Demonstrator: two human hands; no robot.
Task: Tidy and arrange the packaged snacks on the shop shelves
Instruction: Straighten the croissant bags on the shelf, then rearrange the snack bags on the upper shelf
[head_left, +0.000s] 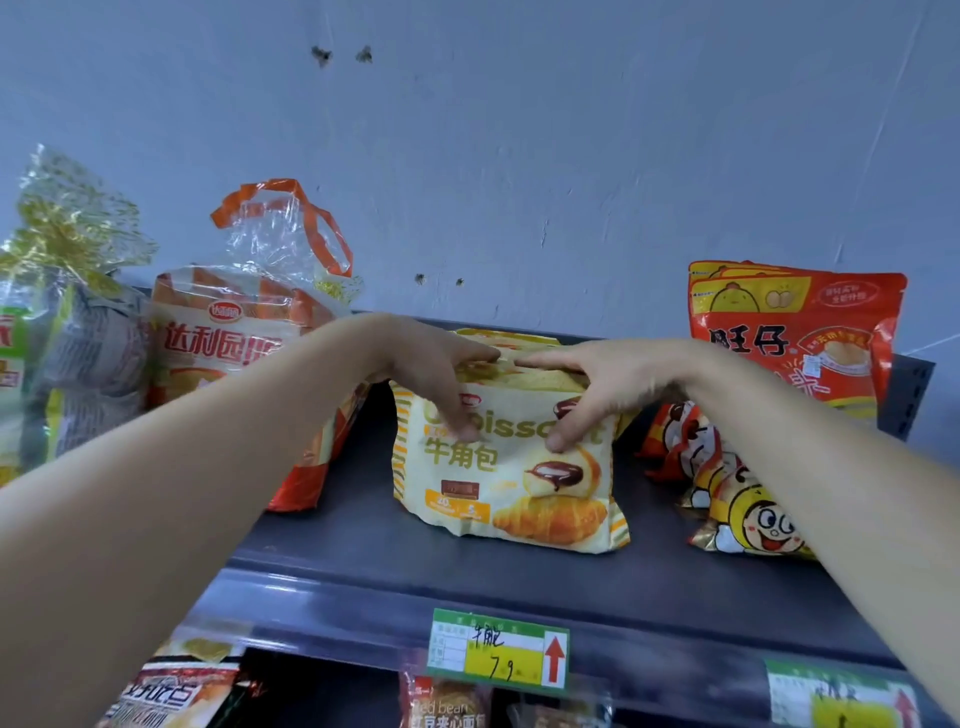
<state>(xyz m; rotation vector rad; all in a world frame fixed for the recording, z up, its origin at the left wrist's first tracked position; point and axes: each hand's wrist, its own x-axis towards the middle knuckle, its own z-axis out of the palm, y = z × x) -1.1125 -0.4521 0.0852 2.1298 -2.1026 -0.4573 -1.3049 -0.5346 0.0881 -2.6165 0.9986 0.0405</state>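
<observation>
At the far left of the dark shelf (363, 525), a clear crinkled bag with gold print (67, 291) is standing upright, and just beside it an orange-and-white bread bag with orange handles (244, 338) is leaning against the pale wall (519, 156). Reaching in from the lower left, the left hand (431, 364) is gripping the top left of the yellow croissant pack (509, 488), its thumb pressing on the front face and its fingers lying over the top edge. This pack is standing upright in the middle of the shelf, with what looks like another like it behind. The right hand (597, 389) is gripping the pack's top right in the same way, thumb on the front and fingers curled over the top. To the right, small red-and-yellow cartoon snack packs (727, 493) are lying in a heap, and a red pouch (789, 332) is standing behind them. On the shelf's front rail, a green-and-yellow price tag (498, 652) is showing a handwritten 7.9 and a red arrow, with more packets sitting on the shelf below.
</observation>
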